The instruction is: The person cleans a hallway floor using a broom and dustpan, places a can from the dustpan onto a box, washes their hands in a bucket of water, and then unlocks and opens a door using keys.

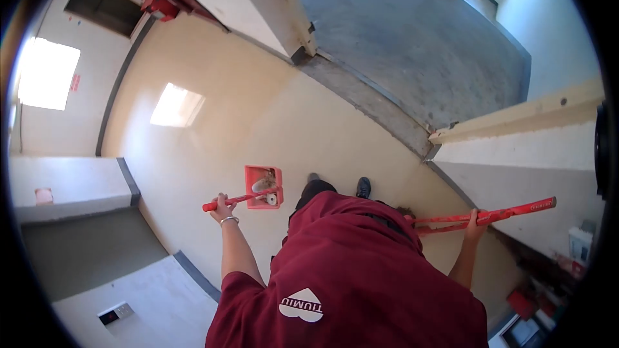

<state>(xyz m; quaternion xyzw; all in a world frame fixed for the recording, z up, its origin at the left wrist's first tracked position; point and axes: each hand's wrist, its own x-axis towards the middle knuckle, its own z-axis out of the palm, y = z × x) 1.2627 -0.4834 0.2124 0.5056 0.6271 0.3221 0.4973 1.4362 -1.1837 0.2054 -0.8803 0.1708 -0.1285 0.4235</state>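
Observation:
My left hand (223, 207), with a bracelet at the wrist, is closed round the red handle of a long-handled dustpan (253, 176). The pan is pinkish red and box-shaped, and appears to be at floor level left of my feet. Inside it lie a greyish clump of debris (264, 184) and a small white round piece (271, 199). On the other side, my right hand (476, 222) grips a red broom handle (516, 211) whose wrapping looks loose or split. A bit of brown bristle (405, 211) shows at its lower end; my maroon shirt hides most of the head.
My dark shoes (363, 187) stand on the pale floor (258, 109). Ahead, a raised threshold (367, 100) leads through a doorway to a grey floor (412, 38). A red box (160, 7) is by the upper-left wall. Walls with dark skirting stand on both sides.

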